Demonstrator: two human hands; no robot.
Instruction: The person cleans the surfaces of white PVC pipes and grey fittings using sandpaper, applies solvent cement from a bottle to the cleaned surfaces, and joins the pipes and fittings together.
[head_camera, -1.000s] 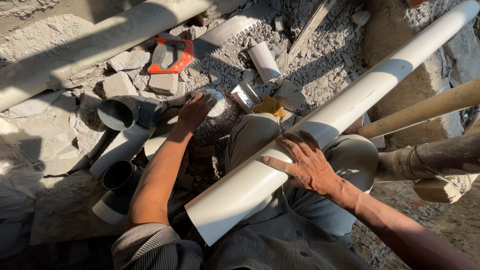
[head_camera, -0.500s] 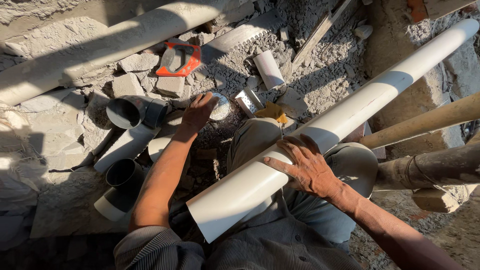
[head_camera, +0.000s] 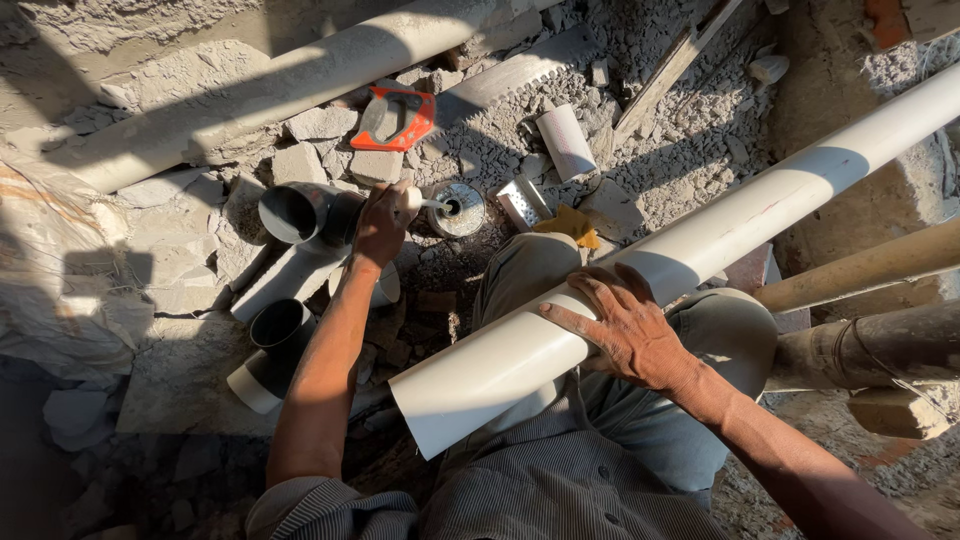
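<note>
Dipping brush (head_camera: 418, 200) into tin (head_camera: 456, 209) (open)

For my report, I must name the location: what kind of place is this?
Probably a building site during plumbing work: long white plastic pipes, grey pipe fittings and broken concrete rubble lie on rough ground.

A long pipe (head_camera: 640, 290) lies across the person's lap, running from near centre to far right. The right hand (head_camera: 630, 335) rests on it. Left of the pipe, farther out, the left hand (head_camera: 385, 225) sits just left of a small round tin (head_camera: 457, 208). Pipe fittings (head_camera: 290, 260) lie to the hand's left. A second long pipe (head_camera: 290, 90) runs behind them, with a saw handle (head_camera: 395, 118) just before it.
</note>
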